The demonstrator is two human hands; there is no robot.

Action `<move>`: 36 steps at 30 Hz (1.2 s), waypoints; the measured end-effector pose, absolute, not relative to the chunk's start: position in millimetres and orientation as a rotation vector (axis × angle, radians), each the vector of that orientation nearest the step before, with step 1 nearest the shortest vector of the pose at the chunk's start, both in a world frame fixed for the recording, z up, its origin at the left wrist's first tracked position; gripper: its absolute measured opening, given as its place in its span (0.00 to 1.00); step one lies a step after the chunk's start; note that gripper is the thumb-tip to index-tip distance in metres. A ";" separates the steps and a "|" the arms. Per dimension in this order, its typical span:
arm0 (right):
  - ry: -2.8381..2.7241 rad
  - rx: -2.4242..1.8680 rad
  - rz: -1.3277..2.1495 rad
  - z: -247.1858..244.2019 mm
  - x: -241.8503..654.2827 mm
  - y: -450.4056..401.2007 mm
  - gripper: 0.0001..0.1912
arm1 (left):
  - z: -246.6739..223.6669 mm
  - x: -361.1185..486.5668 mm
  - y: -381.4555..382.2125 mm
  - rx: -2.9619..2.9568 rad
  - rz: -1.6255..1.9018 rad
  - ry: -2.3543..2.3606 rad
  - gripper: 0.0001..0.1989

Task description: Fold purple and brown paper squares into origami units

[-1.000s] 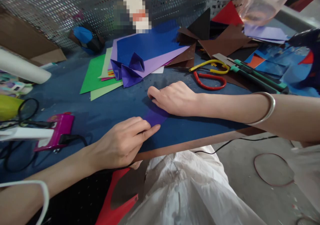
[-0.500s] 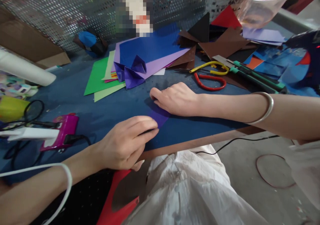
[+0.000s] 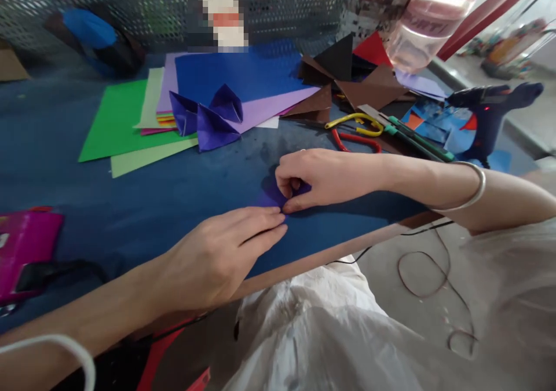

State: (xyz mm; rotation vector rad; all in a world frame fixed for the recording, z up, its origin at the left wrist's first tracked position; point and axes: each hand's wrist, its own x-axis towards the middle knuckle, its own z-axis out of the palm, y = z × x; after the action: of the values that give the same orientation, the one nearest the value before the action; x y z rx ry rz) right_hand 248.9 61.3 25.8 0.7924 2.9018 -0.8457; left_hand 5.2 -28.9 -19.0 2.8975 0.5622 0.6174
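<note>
The left hand [image 3: 217, 249] lies with fingers extended over the small purple paper piece [image 3: 268, 198]; the right hand [image 3: 325, 176] curls, grip unclear. Likely light, easily creased: hold its edges.

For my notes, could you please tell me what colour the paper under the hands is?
The paper is purple, seen best in the head view.

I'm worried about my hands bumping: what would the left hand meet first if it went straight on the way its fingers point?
Most likely the right hand, at its thumb, which lies just ahead of the left hand. Whether they already touch is hard to tell.
</note>
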 end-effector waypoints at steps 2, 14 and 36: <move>2.880 0.826 -0.837 27.1 246.9 59.2 0.08 | -21.3 4.6 -30.0 2.900 0.636 0.555 0.22; 2.797 0.956 -0.776 36.2 249.8 61.2 0.06 | -21.9 2.6 -29.7 2.824 0.612 0.603 0.23; 2.692 1.076 -0.713 36.4 267.5 89.4 0.14 | -16.0 1.3 -35.0 2.693 0.513 0.698 0.27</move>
State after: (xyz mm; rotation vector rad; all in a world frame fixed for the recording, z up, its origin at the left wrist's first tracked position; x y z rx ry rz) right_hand 267.5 89.4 36.4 1.0764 2.6920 -0.7125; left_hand 1.3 -35.0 -16.0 2.6927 0.6979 0.5134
